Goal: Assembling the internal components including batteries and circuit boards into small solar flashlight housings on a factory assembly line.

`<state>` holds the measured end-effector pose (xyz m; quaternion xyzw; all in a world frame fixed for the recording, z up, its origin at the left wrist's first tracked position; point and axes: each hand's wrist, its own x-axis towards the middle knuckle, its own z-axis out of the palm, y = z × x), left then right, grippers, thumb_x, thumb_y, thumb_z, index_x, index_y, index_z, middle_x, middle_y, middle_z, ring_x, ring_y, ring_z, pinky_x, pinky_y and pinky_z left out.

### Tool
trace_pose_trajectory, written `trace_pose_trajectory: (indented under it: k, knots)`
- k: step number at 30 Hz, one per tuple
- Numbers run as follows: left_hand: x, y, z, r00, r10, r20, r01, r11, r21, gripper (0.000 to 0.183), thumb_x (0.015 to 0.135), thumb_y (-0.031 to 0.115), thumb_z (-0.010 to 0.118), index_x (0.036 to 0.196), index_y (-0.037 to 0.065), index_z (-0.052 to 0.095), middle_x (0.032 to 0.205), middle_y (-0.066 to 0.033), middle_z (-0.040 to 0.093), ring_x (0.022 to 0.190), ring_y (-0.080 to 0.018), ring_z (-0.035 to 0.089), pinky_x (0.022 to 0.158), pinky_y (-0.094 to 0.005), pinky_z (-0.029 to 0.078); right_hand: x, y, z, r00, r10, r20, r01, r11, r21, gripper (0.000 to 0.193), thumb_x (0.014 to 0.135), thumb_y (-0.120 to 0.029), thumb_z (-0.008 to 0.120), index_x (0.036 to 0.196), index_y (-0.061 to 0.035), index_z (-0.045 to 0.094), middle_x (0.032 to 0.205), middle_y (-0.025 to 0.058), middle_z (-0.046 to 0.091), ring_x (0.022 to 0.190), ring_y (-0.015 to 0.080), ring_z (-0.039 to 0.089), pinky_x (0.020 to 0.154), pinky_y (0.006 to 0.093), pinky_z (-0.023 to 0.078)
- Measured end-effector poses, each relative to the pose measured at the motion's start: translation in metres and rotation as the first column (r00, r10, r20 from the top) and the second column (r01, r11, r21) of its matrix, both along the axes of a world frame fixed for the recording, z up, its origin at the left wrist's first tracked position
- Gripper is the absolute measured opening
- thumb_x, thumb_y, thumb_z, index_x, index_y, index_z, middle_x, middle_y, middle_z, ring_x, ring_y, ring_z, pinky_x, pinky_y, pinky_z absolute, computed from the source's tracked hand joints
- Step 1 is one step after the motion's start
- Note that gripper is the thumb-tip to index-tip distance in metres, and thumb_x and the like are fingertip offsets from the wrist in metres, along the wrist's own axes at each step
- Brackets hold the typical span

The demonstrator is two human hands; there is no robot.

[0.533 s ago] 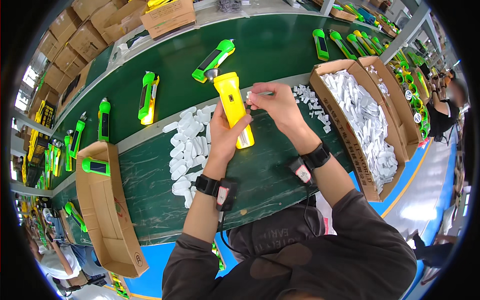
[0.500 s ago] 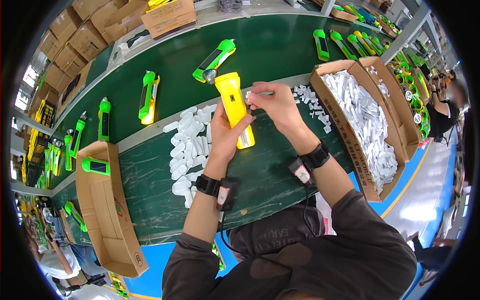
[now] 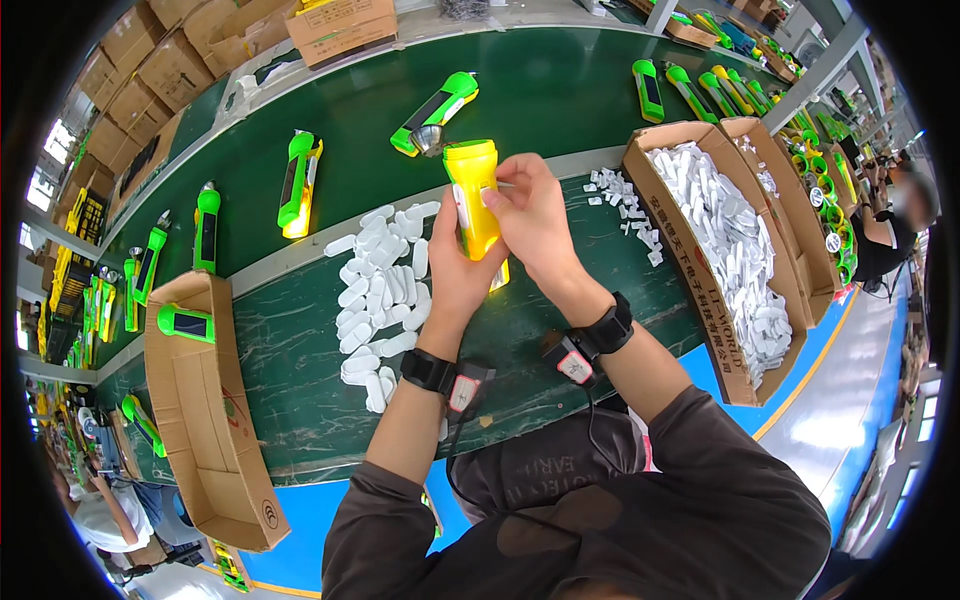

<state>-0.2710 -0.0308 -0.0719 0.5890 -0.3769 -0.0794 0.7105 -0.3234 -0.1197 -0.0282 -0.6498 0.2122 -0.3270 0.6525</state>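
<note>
Head view: two long cardboard boxes (image 3: 700, 250) at the person's right hold white plastic strips, while an open carton (image 3: 200, 420) at the left holds one green torch (image 3: 185, 323), and a loose pile of white oval pieces (image 3: 385, 290) lies on the green bench between them. One yellow torch (image 3: 474, 200) is held upright above the bench edge. The left hand (image 3: 455, 270) is closed round its body from below; the right hand (image 3: 530, 215) pinches its side, fingers curled tight.
</note>
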Motion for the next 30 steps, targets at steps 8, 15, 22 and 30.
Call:
trace_pose_trajectory:
  k: [8, 15, 22, 30]
  knots:
    - [-0.001, 0.004, 0.003, 0.996, -0.069, -0.062, 0.073, 0.995, 0.063, 0.067, 0.078, 0.002, 0.068, 0.138, 0.001, 0.037, 0.119, -0.0095, 0.058, 0.109, -0.0179, 0.057, 0.095, -0.031, 0.045, 0.011, 0.007, 0.007, 0.993, -0.015, -0.119, 0.018, 1.0, 0.019, 0.043, 0.086, 0.006, 0.056, 0.126, -0.0005, 0.042, 0.107, 0.0167, 0.061, 0.091, 0.0212, 0.064, 0.078, 0.0321, 0.052]
    - [-0.001, 0.003, 0.005, 0.956, -0.154, -0.25, 0.136, 0.987, -0.089, 0.065, 0.076, -0.003, 0.067, 0.134, -0.002, 0.039, 0.117, -0.0091, 0.057, 0.107, -0.0181, 0.058, 0.092, -0.03, 0.047, -0.005, 0.004, -0.01, 0.965, 0.173, 0.198, -0.2, 0.972, 0.127, 0.048, 0.087, -0.001, 0.064, 0.131, 0.0059, 0.046, 0.116, 0.0157, 0.062, 0.099, 0.0169, 0.062, 0.087, 0.0287, 0.051]
    - [-0.001, 0.005, 0.004, 0.961, -0.126, -0.245, 0.115, 0.992, -0.059, 0.061, 0.077, -0.004, 0.066, 0.133, -0.001, 0.041, 0.116, -0.0087, 0.057, 0.106, -0.0168, 0.058, 0.092, -0.0294, 0.047, 0.0, 0.005, -0.011, 0.967, 0.163, 0.194, -0.196, 0.966, 0.169, 0.046, 0.088, 0.0, 0.062, 0.13, 0.0067, 0.046, 0.117, 0.0137, 0.061, 0.104, 0.017, 0.06, 0.092, 0.0298, 0.049]
    - [0.03, -0.004, 0.034, 0.926, 0.007, -0.377, 0.017, 0.998, 0.061, 0.054, 0.078, -0.002, 0.068, 0.125, -0.003, 0.043, 0.101, -0.0096, 0.057, 0.081, -0.0189, 0.064, 0.069, -0.0343, 0.059, -0.017, -0.056, -0.017, 0.912, 0.363, 0.191, -0.394, 0.905, 0.162, 0.053, 0.098, -0.04, 0.049, 0.133, -0.0011, 0.045, 0.125, 0.0135, 0.056, 0.112, 0.0197, 0.055, 0.094, 0.0332, 0.043]
